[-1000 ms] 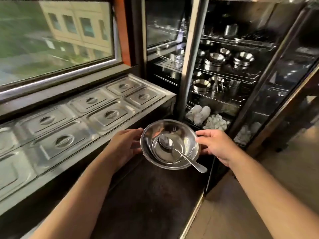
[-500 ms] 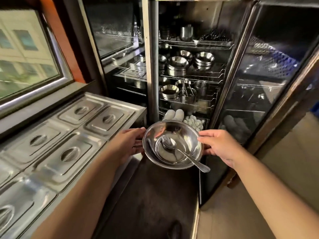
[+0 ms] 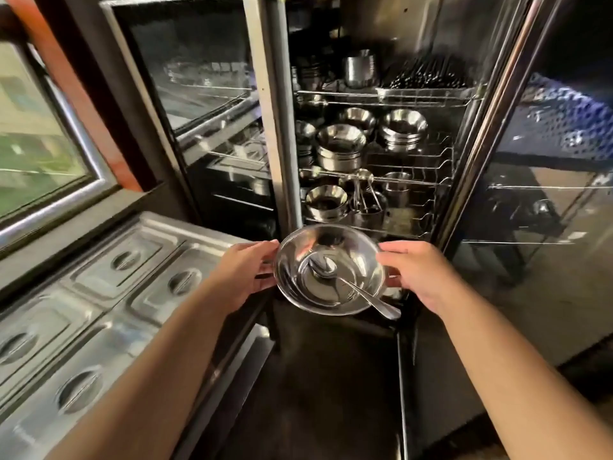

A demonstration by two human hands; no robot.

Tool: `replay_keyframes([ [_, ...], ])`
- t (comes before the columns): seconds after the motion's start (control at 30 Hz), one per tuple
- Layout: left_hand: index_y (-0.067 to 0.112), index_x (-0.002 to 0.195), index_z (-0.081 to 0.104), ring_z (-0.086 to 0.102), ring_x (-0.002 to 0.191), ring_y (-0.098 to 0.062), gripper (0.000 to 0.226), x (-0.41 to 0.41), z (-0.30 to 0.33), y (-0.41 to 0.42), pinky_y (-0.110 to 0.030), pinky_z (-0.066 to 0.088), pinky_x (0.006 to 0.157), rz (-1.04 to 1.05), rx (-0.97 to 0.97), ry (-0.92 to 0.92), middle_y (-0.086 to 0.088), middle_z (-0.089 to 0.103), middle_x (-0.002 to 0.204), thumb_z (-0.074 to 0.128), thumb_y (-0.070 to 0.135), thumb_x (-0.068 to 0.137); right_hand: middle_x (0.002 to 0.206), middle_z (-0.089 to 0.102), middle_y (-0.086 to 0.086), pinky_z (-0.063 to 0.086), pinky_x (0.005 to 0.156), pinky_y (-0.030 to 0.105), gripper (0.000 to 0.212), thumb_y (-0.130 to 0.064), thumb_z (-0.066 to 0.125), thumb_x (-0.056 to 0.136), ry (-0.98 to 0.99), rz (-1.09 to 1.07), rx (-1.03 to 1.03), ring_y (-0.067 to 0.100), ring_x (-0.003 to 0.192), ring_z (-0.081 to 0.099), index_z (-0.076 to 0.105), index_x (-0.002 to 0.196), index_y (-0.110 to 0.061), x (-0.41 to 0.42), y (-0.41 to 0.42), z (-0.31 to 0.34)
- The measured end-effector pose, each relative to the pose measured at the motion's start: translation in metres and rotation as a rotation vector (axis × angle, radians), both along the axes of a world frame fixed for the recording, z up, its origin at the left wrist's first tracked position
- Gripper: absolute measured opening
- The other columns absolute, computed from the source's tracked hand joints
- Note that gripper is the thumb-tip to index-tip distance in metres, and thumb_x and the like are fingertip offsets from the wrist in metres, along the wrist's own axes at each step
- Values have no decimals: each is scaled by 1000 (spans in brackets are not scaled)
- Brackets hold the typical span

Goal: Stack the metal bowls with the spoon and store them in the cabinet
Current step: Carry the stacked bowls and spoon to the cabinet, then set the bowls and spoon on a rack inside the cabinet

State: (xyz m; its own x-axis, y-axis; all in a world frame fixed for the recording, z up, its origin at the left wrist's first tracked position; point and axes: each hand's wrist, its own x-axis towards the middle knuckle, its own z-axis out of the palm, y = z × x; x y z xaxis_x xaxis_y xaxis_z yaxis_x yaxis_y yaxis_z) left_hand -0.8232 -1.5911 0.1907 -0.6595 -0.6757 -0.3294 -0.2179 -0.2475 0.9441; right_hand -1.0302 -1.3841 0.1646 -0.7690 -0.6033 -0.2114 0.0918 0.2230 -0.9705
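Note:
I hold the stacked metal bowls between both hands in front of the open cabinet. A spoon lies inside the top bowl, its handle sticking out over the near right rim. My left hand grips the left rim and my right hand grips the right rim. The bowls hang just below the lowest visible wire shelf of the cabinet.
Wire shelves hold stacks of steel bowls, more bowls, a cup with utensils and a steel pot. The glass door stands open at right. Lidded steel food pans line the counter at left, under a window.
The view has swung right and closer to the cabinet. The bowls with the spoon have come nearer the open shelves, still held by both hands.

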Motion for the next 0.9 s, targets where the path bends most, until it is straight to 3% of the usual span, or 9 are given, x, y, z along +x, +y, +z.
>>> replay_keyframes([
  [0.1, 10, 96, 77, 73, 70, -13, 22, -45, 3, -18, -32, 58, 67, -53, 12, 15, 0, 77, 80, 63, 26, 97, 88, 80, 6, 58, 59, 29, 32, -10, 77, 86, 13, -57, 1, 15, 70, 75, 72, 118, -7, -37, -11, 3],
  [0.2, 12, 92, 78, 73, 65, -12, 19, -91, 6, -35, -28, 57, 57, -61, 26, 41, -1, 76, 76, 66, 26, 95, 104, 77, 10, 63, 78, 44, 37, -16, 79, 83, 36, -114, 26, 25, 91, 75, 73, 120, -11, -71, -17, 4],
  [0.27, 9, 100, 76, 72, 71, -15, 21, -124, 5, -46, -31, 56, 62, -97, 38, 50, -3, 76, 83, 65, 26, 95, 109, 76, 11, 62, 85, 50, 37, -16, 79, 84, 37, -154, 36, 30, 98, 73, 72, 120, -12, -93, -20, 6],
  [0.33, 8, 103, 75, 71, 71, -16, 22, -159, 3, -57, -31, 56, 62, -145, 46, 52, -3, 76, 82, 64, 25, 96, 108, 76, 12, 63, 79, 46, 35, -14, 78, 86, 36, -206, 29, 29, 95, 73, 72, 120, -11, -116, -24, 6],
  [0.47, 6, 107, 74, 69, 61, -11, 23, -239, -1, -84, -24, 54, 51, -227, 31, 51, 1, 75, 74, 64, 24, 95, 88, 79, 9, 57, 54, 25, 22, -7, 76, 87, 9, -322, 14, 15, 66, 73, 73, 109, -12, -166, -38, 5],
  [0.6, 4, 110, 72, 67, 66, -15, 27, -326, -6, -120, -26, 54, 52, -333, 46, 71, -6, 72, 85, 66, 24, 93, 95, 78, 12, 60, 63, 33, 32, -9, 77, 87, 30, -430, 61, 22, 76, 74, 71, 119, -8, -225, -63, 7],
  [0.73, 11, 97, 73, 69, 57, -7, 14, -399, -7, -150, -22, 53, 47, -415, 57, 96, 1, 75, 74, 66, 23, 93, 103, 76, 13, 63, 75, 43, 42, -11, 77, 88, 27, -526, 104, 27, 86, 73, 67, 128, -7, -275, -88, 12],
  [0.8, 11, 96, 75, 71, 61, -8, 16, -435, -4, -168, -22, 54, 49, -479, 55, 92, 2, 77, 74, 66, 24, 94, 101, 76, 15, 62, 67, 38, 42, -9, 76, 88, 8, -586, 120, 25, 80, 72, 66, 129, -5, -303, -104, 15],
  [0.9, 18, 75, 82, 71, 64, -10, 27, -473, 0, -183, -22, 56, 52, -568, 49, 75, 3, 76, 72, 65, 24, 95, 87, 76, 10, 55, 48, 26, 35, -7, 75, 89, 18, -634, 161, 15, 60, 70, 68, 123, -2, -332, -122, 21],
])
